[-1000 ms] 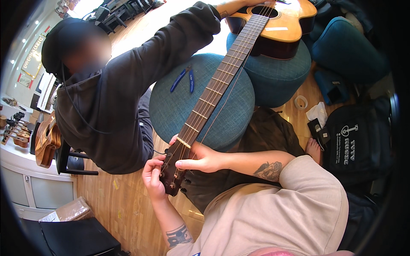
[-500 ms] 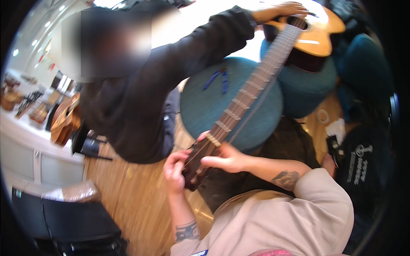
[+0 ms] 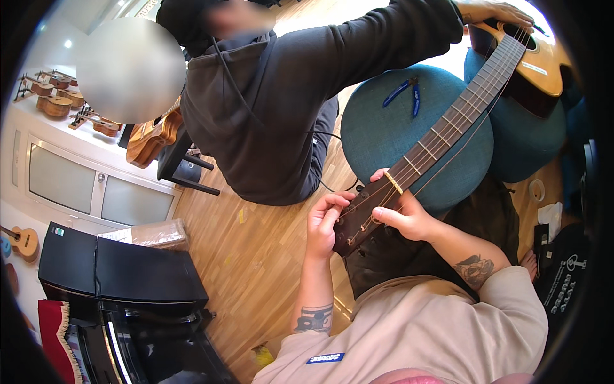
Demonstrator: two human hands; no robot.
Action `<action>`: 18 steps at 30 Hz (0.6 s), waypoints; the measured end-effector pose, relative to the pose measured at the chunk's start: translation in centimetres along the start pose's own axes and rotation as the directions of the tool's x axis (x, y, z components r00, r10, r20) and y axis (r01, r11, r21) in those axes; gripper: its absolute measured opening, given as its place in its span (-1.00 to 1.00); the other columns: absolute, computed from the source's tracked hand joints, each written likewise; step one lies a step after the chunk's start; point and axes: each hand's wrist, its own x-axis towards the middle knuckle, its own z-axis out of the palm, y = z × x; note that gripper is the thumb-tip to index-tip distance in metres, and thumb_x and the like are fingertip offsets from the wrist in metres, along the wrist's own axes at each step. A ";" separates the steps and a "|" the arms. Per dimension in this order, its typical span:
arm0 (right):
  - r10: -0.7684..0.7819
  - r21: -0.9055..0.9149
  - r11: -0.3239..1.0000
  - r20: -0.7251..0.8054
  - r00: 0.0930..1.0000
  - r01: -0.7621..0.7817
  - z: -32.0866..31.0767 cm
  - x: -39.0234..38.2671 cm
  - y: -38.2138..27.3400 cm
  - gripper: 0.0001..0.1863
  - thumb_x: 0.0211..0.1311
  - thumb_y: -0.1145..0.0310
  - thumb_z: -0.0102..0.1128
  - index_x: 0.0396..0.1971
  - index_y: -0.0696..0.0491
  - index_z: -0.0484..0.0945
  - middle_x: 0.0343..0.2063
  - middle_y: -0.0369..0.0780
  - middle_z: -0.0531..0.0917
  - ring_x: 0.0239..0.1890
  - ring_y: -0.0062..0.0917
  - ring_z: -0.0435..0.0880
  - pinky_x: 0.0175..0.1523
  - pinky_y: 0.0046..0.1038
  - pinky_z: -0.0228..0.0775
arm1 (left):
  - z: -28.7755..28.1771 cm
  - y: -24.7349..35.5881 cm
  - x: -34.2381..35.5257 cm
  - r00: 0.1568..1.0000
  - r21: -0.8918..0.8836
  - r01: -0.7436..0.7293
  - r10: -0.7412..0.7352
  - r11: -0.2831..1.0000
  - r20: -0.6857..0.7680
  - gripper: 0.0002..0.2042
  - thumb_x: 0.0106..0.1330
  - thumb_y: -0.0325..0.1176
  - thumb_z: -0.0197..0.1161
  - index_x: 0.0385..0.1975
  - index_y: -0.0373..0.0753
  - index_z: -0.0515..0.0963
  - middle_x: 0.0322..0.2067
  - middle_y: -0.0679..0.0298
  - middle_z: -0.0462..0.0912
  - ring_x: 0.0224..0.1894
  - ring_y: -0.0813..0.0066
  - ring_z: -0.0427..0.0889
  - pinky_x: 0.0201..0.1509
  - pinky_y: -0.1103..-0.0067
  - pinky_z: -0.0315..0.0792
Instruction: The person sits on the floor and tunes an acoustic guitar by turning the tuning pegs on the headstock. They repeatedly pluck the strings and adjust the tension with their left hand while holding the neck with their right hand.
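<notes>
Head view: guitar (image 3: 455,116) runs diagonally, headstock (image 3: 360,216) at center, body on a stool (image 3: 534,142), upper right. Change: view has swung left, so guitar sits further right in frame; both hands stay at the headstock, so the work looks to be at the same spot. Left hand (image 3: 324,221): fingers closed at its left edge, probably on a peg; peg hidden. Right hand (image 3: 411,219): wrapped round the neck by the nut, gripping. Co-worker's hand (image 3: 495,11) on body. Writing: white print on bag (image 3: 555,288), lower right; blue shirt label (image 3: 325,358), bottom center.
</notes>
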 end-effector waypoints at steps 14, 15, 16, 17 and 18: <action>-0.029 0.053 0.998 0.071 0.997 0.025 -0.4 0.0 0.3 -0.37 0.25 0.50 0.18 0.23 -0.01 0.07 -0.02 -0.24 0.42 0.03 -0.59 0.48 0.10 -0.45 0.42 | 0.2 0.7 0.0 1.000 -0.038 -0.004 0.004 0.999 0.009 -0.87 0.34 -0.55 -0.01 -0.32 -0.31 0.52 -0.09 0.13 0.61 -0.04 0.45 0.56 0.13 0.53 0.38; -0.028 0.051 0.998 0.072 0.997 0.024 -0.4 0.0 0.2 -0.37 0.25 0.50 0.18 0.23 -0.01 0.07 -0.02 -0.24 0.42 0.03 -0.59 0.49 0.10 -0.45 0.42 | 0.2 0.7 0.0 1.000 -0.038 -0.003 0.003 0.999 0.009 -0.87 0.34 -0.55 -0.01 -0.32 -0.31 0.52 -0.09 0.12 0.61 -0.04 0.45 0.56 0.13 0.53 0.38; -0.028 0.050 0.998 0.074 0.997 0.024 -0.4 0.0 0.2 -0.37 0.25 0.50 0.18 0.23 -0.01 0.07 -0.02 -0.24 0.42 0.03 -0.59 0.49 0.10 -0.45 0.42 | 0.2 0.8 -0.1 1.000 -0.038 -0.001 0.002 0.999 0.009 -0.87 0.34 -0.55 -0.01 -0.32 -0.31 0.52 -0.09 0.12 0.61 -0.04 0.45 0.56 0.13 0.53 0.38; -0.017 0.054 0.998 0.076 0.997 0.013 -0.4 -0.1 0.2 -0.37 0.25 0.51 0.18 0.23 -0.01 0.07 -0.02 -0.24 0.43 0.03 -0.58 0.49 0.10 -0.45 0.42 | 0.2 0.7 -0.2 1.000 -0.044 0.002 -0.002 0.999 0.008 -0.87 0.34 -0.55 -0.01 -0.32 -0.31 0.52 -0.09 0.12 0.61 -0.04 0.45 0.56 0.13 0.53 0.38; -0.013 0.055 0.998 0.078 0.997 0.009 -0.5 0.0 0.2 -0.37 0.25 0.51 0.18 0.23 -0.01 0.07 -0.01 -0.23 0.43 0.03 -0.58 0.49 0.10 -0.45 0.42 | 0.2 0.8 0.0 1.000 -0.047 0.003 -0.002 0.999 0.012 -0.87 0.35 -0.55 -0.01 -0.32 -0.31 0.52 -0.09 0.12 0.61 -0.04 0.45 0.56 0.13 0.53 0.38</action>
